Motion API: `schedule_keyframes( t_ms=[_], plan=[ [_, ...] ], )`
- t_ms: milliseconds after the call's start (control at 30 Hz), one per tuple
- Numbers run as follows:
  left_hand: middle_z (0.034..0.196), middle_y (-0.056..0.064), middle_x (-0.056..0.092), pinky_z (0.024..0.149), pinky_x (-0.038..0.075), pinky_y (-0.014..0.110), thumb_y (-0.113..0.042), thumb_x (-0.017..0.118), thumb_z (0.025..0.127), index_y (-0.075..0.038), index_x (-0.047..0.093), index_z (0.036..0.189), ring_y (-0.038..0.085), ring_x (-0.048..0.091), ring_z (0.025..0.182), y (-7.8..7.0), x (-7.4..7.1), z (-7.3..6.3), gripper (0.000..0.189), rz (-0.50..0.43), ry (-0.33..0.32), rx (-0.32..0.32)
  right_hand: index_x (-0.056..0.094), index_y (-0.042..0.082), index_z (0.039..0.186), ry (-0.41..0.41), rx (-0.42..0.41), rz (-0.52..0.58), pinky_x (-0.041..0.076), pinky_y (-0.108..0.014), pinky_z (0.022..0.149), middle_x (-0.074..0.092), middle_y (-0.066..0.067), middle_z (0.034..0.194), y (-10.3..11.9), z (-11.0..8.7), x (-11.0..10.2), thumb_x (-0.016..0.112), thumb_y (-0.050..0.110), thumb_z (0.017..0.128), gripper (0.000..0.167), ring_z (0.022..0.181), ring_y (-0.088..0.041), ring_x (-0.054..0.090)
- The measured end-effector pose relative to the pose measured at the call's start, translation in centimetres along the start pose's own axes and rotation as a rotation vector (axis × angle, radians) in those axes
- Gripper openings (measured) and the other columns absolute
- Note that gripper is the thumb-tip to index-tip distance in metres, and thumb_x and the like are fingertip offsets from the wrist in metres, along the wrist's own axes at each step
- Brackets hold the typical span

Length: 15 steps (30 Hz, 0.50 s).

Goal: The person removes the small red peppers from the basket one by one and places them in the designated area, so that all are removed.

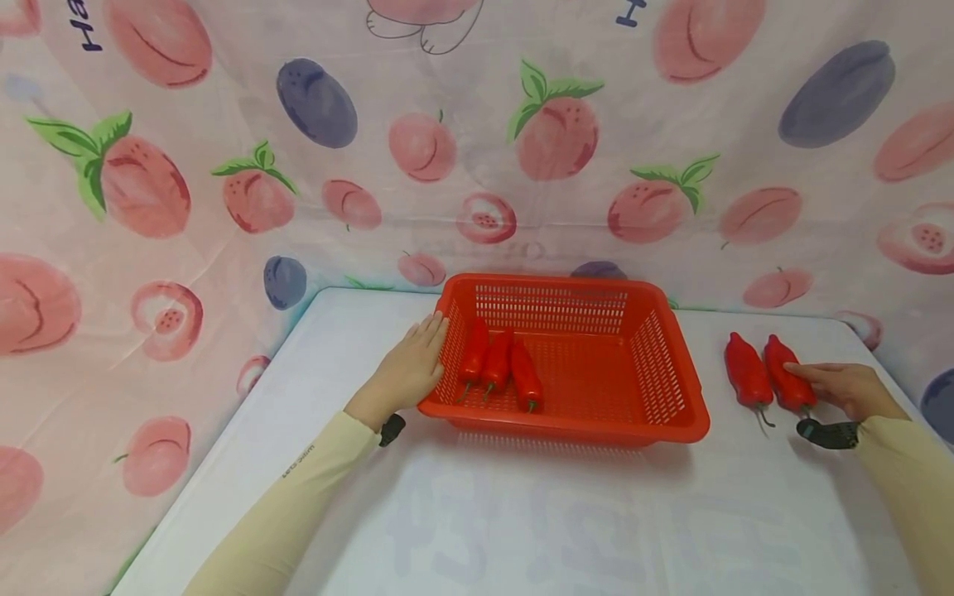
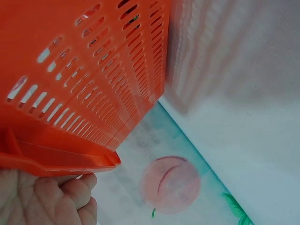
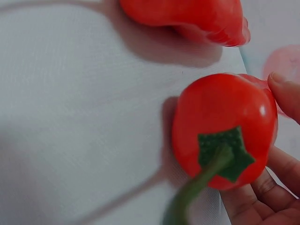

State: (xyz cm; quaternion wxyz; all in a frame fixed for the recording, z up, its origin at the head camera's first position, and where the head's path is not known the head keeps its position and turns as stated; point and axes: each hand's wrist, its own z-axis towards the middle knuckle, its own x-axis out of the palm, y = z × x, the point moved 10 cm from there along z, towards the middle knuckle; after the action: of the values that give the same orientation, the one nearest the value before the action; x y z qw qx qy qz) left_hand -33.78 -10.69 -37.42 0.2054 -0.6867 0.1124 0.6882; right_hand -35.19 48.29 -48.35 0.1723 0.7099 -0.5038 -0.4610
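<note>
My left hand (image 1: 408, 364) rests on the left rim of a red plastic basket (image 1: 555, 426), fingers laid along it. Its palm and fingers show below the rim in the left wrist view. Inside the basket, three slim red peppers (image 1: 498, 362) with green stems lie at the left side. To the right of the basket, two plumper red peppers lie side by side on the table. My right hand (image 1: 850, 387) holds the right-hand red pepper (image 1: 790, 379), thumb at its side and fingers partly beneath it. The other red pepper (image 1: 748, 372) lies just left of it, untouched.
A white-covered table (image 1: 477, 521) carries everything. Behind it and to the left hangs a cloth (image 1: 298, 50) printed with peaches and plums. The basket's slotted walls stand above the tabletop between my two hands.
</note>
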Motion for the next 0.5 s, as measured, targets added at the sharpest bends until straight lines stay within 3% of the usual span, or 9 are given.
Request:
schedule_keyframes(
  t_ms=[267,500],
  plan=[
    [0.156,0.02,0.014,0.12,0.013,0.043,-0.018,0.039,0.095,0.004,0.016,0.148,0.031,0.013,0.146,0.04,0.06,0.02,0.062,0.009,-0.001,0.003,0.007,-0.003,0.142,0.044,-0.036,-0.004,0.027,-0.064,0.106,-0.005,-0.034,0.15,0.51,-0.47,0.37,0.05,0.059,0.086,0.094,0.137,-0.056,0.003],
    [0.156,0.02,0.014,0.12,0.013,0.043,-0.018,0.039,0.095,0.005,0.017,0.148,0.031,0.013,0.146,-0.01,0.02,-0.02,0.062,0.005,-0.001,0.001,0.012,-0.005,0.143,0.075,-0.06,0.006,0.025,-0.064,0.107,-0.003,-0.033,0.151,0.75,-0.54,0.33,0.048,0.057,0.088,0.09,0.136,-0.055,0.005]
  ],
)
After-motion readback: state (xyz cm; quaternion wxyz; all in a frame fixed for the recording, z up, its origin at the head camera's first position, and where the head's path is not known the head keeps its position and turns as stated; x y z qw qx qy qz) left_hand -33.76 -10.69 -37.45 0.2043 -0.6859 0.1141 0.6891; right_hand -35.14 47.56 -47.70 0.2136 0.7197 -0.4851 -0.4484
